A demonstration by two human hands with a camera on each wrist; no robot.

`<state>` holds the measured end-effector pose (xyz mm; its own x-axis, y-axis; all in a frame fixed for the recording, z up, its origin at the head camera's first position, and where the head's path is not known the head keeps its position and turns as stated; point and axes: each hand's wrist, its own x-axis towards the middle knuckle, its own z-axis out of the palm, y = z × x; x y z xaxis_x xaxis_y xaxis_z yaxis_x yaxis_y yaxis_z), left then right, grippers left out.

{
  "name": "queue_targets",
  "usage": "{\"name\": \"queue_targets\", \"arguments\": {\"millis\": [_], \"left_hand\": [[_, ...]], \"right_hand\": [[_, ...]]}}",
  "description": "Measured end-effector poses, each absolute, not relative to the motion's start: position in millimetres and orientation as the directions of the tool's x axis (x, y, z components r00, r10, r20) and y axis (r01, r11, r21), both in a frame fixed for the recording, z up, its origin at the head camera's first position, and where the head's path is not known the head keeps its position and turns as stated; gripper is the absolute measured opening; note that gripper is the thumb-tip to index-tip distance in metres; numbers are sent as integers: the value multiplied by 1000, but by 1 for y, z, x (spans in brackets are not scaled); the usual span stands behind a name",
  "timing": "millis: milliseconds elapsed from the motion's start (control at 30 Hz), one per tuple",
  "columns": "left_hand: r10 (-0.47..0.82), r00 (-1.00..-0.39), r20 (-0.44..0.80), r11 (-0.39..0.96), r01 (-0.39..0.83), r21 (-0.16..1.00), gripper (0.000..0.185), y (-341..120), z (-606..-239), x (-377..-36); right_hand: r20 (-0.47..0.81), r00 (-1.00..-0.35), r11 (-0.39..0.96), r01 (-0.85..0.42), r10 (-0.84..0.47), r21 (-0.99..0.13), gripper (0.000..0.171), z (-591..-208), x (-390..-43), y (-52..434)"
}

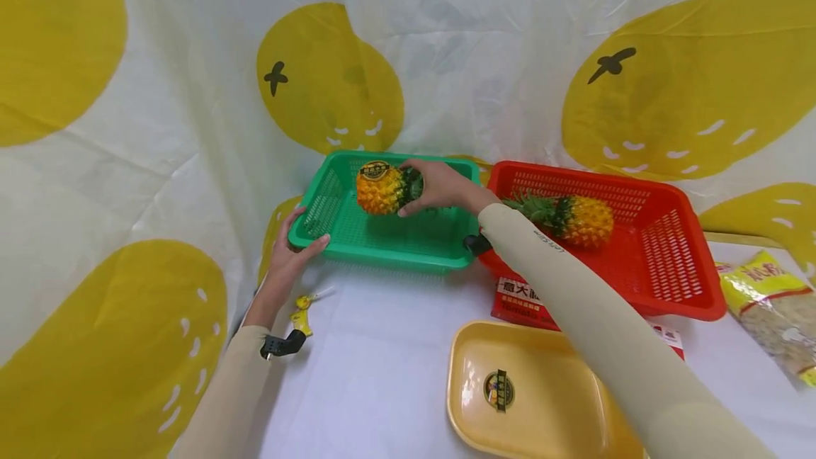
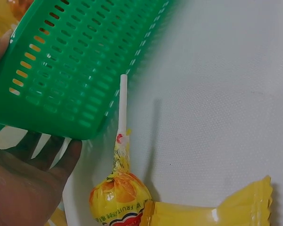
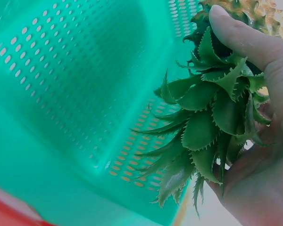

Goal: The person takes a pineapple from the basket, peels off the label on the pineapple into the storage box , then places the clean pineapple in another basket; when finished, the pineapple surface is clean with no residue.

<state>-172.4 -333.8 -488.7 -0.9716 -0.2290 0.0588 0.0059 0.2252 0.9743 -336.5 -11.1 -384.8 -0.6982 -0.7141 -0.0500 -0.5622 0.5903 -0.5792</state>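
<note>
One pineapple (image 1: 377, 190), long axis running sideways over the green perforated basket (image 1: 395, 258), points its fruit leftward from the right hand (image 1: 436, 184), whose fingers grasp the crown (image 3: 198, 127) end, while the left hand (image 1: 287, 255) grips the basket's near-left corner.

Home, shop or studio: can't tell. Reads as a small screened-off nook. White-covered table (image 1: 376, 367); cloth curtain (image 1: 465, 98) with big yellow shapes hangs close along its far and left edges. Green basket (image 1: 382, 256) near far left corner, red basket (image 1: 676, 253) at far edge, food bag (image 1: 776, 317) by far right corner.
</note>
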Motion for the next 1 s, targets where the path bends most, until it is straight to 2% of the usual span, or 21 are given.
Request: {"name": "queue_targets", "arguments": {"millis": [567,833,1000], "left_hand": [[-233,-972,36,251,-24,968,91,-331,-485,-173],[-201,-978,46,155,15,988,83,-330,-487,-172],[-188,-980,59,141,32,989,83,-332,-485,-172]], "right_hand": [[44,-587,445,-660,-809,-606,95,-343,-270,-5],[75,-545,390,-682,-835,-619,93,-340,-236,-4],[86,-522,367,-698,-849,-615,92,-344,-214,-3]]}}
